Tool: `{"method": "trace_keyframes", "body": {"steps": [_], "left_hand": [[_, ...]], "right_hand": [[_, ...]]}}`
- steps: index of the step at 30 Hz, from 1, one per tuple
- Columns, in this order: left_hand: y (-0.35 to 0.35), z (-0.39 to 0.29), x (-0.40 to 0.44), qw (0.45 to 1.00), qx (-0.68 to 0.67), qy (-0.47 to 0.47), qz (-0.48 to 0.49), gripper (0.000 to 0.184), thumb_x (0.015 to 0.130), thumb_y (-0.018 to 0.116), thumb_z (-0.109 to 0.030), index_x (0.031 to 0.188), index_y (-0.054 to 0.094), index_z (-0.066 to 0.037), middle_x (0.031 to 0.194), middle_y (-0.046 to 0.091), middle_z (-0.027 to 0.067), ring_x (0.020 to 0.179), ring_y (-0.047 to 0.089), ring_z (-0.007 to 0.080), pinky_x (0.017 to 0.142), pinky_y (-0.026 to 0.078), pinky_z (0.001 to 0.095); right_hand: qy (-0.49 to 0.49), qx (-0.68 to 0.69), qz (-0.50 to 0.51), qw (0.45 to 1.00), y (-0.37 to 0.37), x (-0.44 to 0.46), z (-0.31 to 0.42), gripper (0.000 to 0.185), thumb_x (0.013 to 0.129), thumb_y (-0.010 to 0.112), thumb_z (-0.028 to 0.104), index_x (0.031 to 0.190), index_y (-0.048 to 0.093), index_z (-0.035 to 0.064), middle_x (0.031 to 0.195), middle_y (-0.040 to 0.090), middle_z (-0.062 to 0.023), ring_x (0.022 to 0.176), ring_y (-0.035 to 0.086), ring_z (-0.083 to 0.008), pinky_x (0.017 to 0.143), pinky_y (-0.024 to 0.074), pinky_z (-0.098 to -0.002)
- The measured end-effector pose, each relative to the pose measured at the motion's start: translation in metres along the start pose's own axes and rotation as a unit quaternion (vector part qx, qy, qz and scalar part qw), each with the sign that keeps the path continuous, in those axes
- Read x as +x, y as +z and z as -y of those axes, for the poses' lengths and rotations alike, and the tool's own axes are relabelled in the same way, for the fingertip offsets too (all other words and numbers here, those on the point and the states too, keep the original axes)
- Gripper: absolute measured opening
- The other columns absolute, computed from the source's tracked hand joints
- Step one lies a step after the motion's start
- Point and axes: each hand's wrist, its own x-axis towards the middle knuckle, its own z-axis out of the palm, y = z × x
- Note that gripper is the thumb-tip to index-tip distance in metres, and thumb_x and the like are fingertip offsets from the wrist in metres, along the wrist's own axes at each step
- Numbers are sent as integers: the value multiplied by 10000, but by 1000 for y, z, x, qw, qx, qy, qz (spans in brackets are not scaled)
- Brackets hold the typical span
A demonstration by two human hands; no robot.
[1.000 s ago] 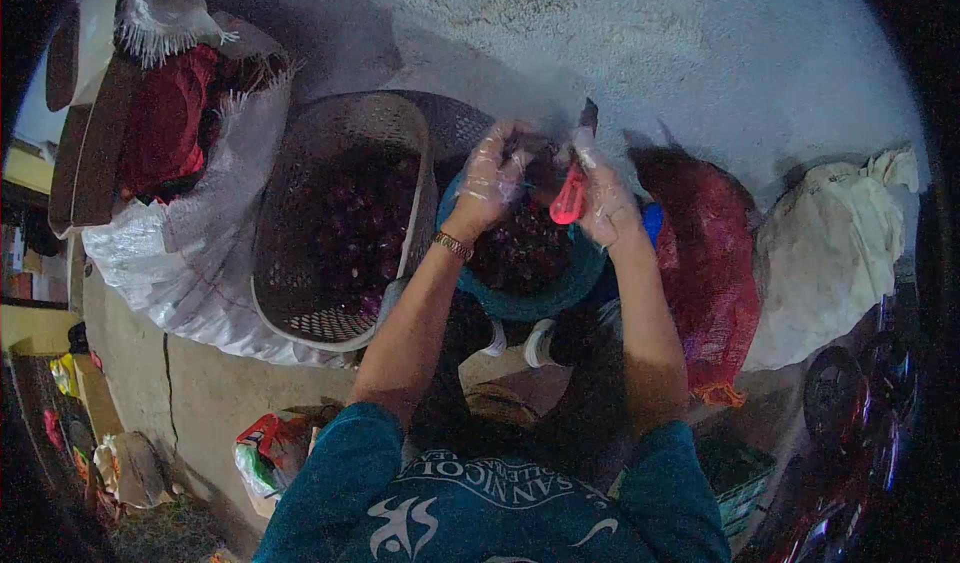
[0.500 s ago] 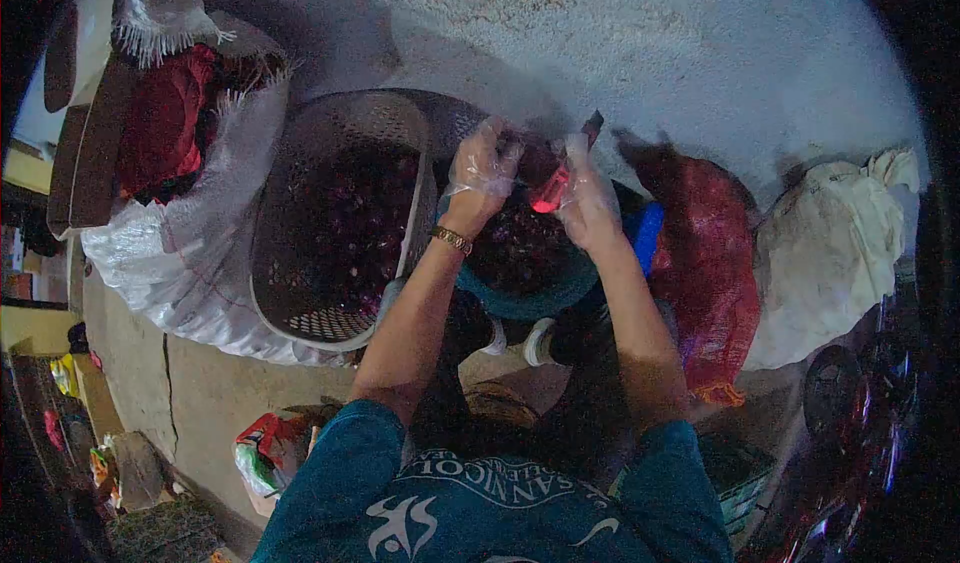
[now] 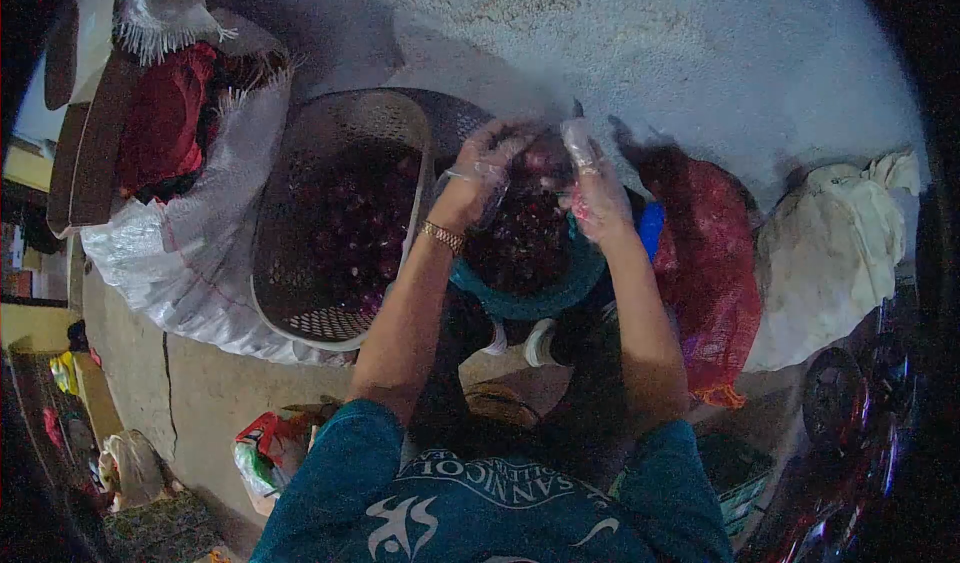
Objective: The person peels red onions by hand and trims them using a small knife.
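Both hands wear clear plastic gloves above a teal tub [image 3: 545, 308] of small dark purple-red bulbs [image 3: 520, 248]. My left hand [image 3: 485, 168], with a watch at its wrist, has its fingers curled on a dark reddish bulb [image 3: 540, 158] between the hands. My right hand [image 3: 597, 188] is closed around a red-handled knife [image 3: 578, 108]; only its dark tip and a bit of red show. To the left of the tub stands a grey perforated basket [image 3: 262, 293] with more purple bulbs [image 3: 360, 223] in it.
A white woven sack [image 3: 190, 273] and a cardboard box [image 3: 95, 163] with red cloth stand at the left. On the right are a red mesh sack [image 3: 710, 263] and a pale sack [image 3: 835, 263]. A rough wall [image 3: 650, 43] rises behind. A plastic bag [image 3: 265, 458] lies near my left elbow.
The knife has turned in my right hand, so its red handle and blade show less. My left hand has shifted slightly, its fingers reaching further right over the bulb.
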Motion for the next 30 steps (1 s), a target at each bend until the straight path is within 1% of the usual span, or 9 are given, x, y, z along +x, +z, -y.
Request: {"method": "trace_keyframes", "body": {"steps": [4,7,10,13,15,18,22,24,30], "left_hand": [[-5,1,1,993,-59,-91,55,288,860,618,-144,1111,601,-2,1019,635,67,918,585,160,858,450,289],[-8,8,0,997,-25,-54,51,250,864,600,-120,1077,615,11,991,638,75,884,594,154,812,465,280],[-18,26,8,999,33,-17,10,216,846,590,-106,1014,643,20,918,661,105,821,613,182,761,474,295],[-21,34,13,975,200,84,-38,189,815,593,-106,925,656,33,852,664,150,762,620,217,708,473,322],[-18,26,11,959,247,120,-68,184,791,605,-116,875,651,42,841,656,181,752,620,247,702,468,343],[-15,10,6,949,297,77,-76,180,823,559,-79,946,620,37,901,634,71,833,574,167,765,464,324],[-13,8,4,944,317,58,-72,174,847,557,-91,957,632,21,915,635,68,826,573,156,746,466,311],[-14,17,8,993,80,54,-63,152,871,565,-104,946,639,7,901,636,59,799,580,138,714,474,285],[0,-8,2,998,-14,-10,-62,163,869,597,-110,963,635,18,890,646,56,756,606,132,665,502,262]], "right_hand": [[-5,-12,-23,1000,-2,0,0,551,851,630,425,1245,416,104,839,543,-23,478,474,-114,358,357,-194],[-2,-14,-60,998,-8,10,-10,518,874,607,397,1250,413,98,872,562,-29,539,544,-120,379,376,-196],[-8,-18,30,999,-15,11,-14,546,868,612,404,1274,405,104,926,578,-28,564,541,-108,425,400,-193],[-33,0,17,999,-9,3,-9,603,834,652,416,1289,403,108,932,577,-28,553,503,-82,457,402,-182],[13,-52,51,997,-6,6,1,679,823,678,357,1351,348,86,1082,566,-36,768,581,-92,477,400,-182],[-19,-83,71,994,2,-4,3,710,749,743,386,1299,403,92,994,593,-33,658,576,-76,442,375,-171],[-44,-72,77,993,4,-3,1,711,753,741,364,1311,397,88,973,604,-25,643,560,-64,445,378,-172],[-8,-94,72,993,4,-1,5,661,791,706,352,1311,394,87,971,608,-25,601,534,-54,415,354,-164],[-2,-34,101,994,2,2,6,494,855,633,307,1257,440,94,901,580,-7,515,448,-27,346,280,-144]]}}
